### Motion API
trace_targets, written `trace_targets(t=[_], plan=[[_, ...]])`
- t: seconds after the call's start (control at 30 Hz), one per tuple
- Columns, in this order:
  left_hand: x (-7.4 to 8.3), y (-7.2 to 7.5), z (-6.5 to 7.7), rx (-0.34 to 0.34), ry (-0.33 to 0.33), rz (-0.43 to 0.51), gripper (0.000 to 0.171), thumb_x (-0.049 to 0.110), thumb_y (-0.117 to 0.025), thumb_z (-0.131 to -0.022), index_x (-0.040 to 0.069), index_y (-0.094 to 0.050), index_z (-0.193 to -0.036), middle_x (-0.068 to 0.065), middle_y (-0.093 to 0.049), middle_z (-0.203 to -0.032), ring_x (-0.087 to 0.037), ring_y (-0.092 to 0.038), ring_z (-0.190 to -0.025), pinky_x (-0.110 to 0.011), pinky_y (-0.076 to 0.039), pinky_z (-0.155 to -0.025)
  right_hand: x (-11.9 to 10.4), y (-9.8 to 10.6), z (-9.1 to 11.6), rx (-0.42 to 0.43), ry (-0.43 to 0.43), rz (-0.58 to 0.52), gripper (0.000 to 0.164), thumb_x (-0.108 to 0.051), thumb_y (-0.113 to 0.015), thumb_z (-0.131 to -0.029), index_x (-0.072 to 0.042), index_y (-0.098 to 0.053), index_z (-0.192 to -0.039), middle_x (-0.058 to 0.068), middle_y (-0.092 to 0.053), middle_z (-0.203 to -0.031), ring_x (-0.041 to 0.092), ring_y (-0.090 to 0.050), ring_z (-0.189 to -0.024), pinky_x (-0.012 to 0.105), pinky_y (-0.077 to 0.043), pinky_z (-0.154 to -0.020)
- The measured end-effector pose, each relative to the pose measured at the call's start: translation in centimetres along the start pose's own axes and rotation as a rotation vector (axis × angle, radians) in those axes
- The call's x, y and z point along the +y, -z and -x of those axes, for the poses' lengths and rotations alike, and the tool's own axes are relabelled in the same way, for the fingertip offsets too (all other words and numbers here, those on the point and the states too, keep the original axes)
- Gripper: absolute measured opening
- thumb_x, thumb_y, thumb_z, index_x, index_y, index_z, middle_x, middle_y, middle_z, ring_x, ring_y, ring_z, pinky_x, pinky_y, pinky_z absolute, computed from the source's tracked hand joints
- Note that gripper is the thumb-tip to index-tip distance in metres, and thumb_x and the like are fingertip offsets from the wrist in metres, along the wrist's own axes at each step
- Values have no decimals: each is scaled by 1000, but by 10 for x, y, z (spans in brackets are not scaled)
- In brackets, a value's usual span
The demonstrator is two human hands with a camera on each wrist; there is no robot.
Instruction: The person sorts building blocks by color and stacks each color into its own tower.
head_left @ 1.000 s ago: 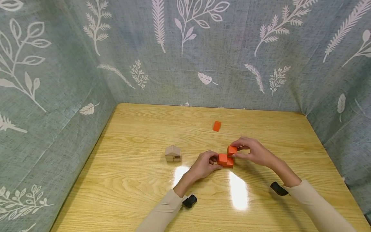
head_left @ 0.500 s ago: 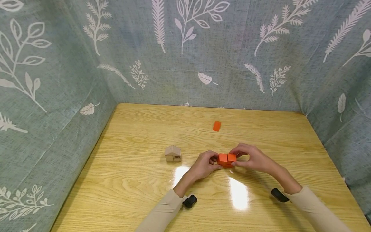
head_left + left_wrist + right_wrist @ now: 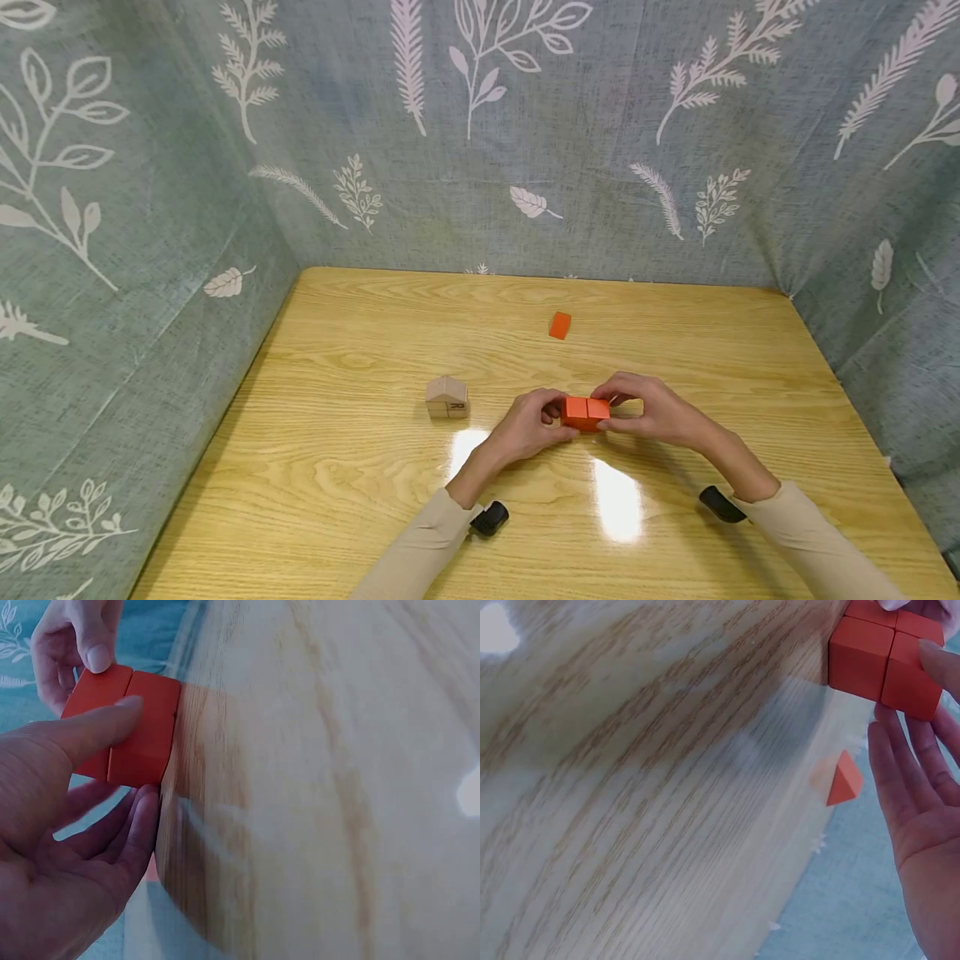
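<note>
Several orange-red cubes (image 3: 587,410) form a compact block on the table, two side by side on top of a lower layer. My left hand (image 3: 531,427) grips the block's left end, thumb on the near face and fingers behind; in the left wrist view the thumb lies across the red cubes (image 3: 139,746). At the other end my right hand (image 3: 647,408) pinches the upper right cube (image 3: 911,679) between thumb and fingers. Seen from the right wrist, narrow seams run between the cubes.
Behind the cubes lies a small orange triangular block (image 3: 560,325). A little house of plain wooden blocks (image 3: 447,398), one marked with an R, stands to the left. Patterned grey-green cloth (image 3: 525,167) hangs behind and beside the wooden table (image 3: 360,483).
My right hand has lowered its cube onto the lower layer, next to the other top cube, and pushed it left against that one. The left hand has stayed in place.
</note>
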State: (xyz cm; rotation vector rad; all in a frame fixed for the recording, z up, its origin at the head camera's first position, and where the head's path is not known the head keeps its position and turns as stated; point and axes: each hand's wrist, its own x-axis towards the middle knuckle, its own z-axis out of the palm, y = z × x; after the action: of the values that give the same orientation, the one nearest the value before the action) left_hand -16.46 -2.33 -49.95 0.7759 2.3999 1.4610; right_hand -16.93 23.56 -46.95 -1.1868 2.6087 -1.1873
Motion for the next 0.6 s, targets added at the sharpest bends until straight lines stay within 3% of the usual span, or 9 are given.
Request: trace_targets(t=[0.2,0.43,0.6], plan=[[0,0,-1,-8,-40,-15,36,15,-83,-89,5,-72,-122,-6,-70,-101,-20,-66,-92,-20,-53,-78,1,-1,-1,1,22,-5,33,-6,-85,-85,-9,-72,-115,-1,-71,-108,14,-68,-95,41,-61,-77],[0,0,-2,7,-34,-11,31,16,-84,-88,5,-74,-116,-5,-70,-99,-17,-67,-92,-18,-52,-77,0,0,-2,-4,6,-15,36,-8,-86,-85,-8,-71,-118,0,-71,-110,16,-68,-98,42,-60,-79],[-1,-2,-2,17,-36,-5,31,14,-85,-87,4,-74,-115,-6,-71,-100,-19,-67,-92,-18,-52,-77,1,5,-4,16,-52,-51,32,-8,-78,-93,-3,-69,-123,9,-70,-115,21,-67,-104,45,-58,-86]])
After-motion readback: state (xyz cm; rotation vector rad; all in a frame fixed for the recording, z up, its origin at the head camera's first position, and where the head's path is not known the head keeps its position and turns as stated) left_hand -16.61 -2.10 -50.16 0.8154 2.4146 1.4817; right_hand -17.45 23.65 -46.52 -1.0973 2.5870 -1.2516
